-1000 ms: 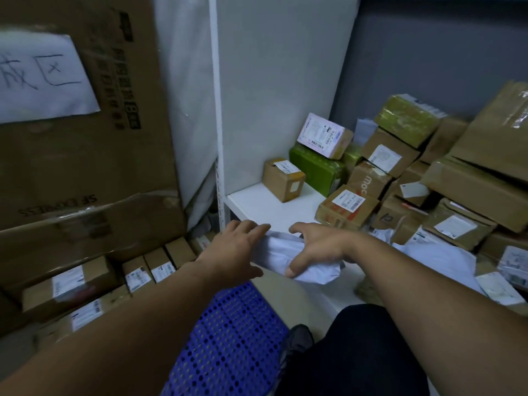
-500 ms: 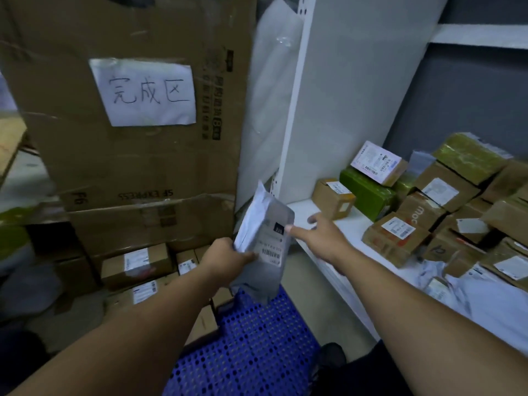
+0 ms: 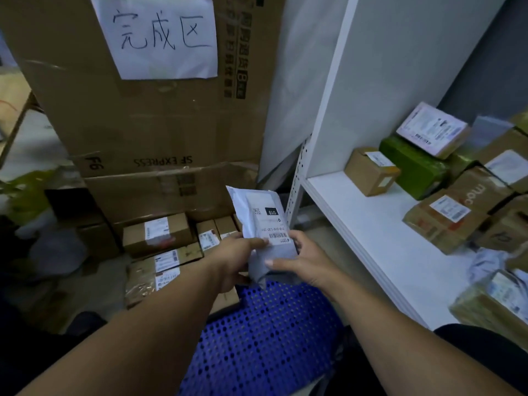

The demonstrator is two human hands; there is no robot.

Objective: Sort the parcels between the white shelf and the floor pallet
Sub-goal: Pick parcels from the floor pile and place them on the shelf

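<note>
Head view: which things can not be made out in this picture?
All in the head view:
- Mailer: print too small to read; lower end covered by left hand and right hand.
- Pallet: partly behind both arms, cut by bottom edge.
- Parcels on shelf: right ones blurred, cut by right edge.

The soft grey plastic mailer bag [image 3: 265, 224] looks smooth, slightly glossy, with a paper label. The blue perforated plastic pallet [image 3: 257, 338] is matt. Brown cardboard boxes [image 3: 157, 234] wear shiny tape.
</note>
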